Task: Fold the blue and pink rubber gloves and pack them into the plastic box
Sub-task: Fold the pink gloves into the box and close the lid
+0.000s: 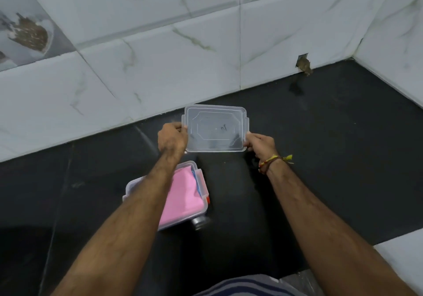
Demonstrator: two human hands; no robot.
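Holding a clear plastic lid (pixel 215 129) above a dark desk (pixel 332 147), gripped at both ends.
Left hand (pixel 172 138) and right hand (pixel 261 145) pinch it; nearer, the plastic box (pixel 130 189) holds the pink glove (pixel 180 197), blue glove (pixel 198 182) edging it.

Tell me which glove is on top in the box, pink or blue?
The pink glove lies on top, filling most of the plastic box. The blue glove shows only as a thin strip along the box's right edge.
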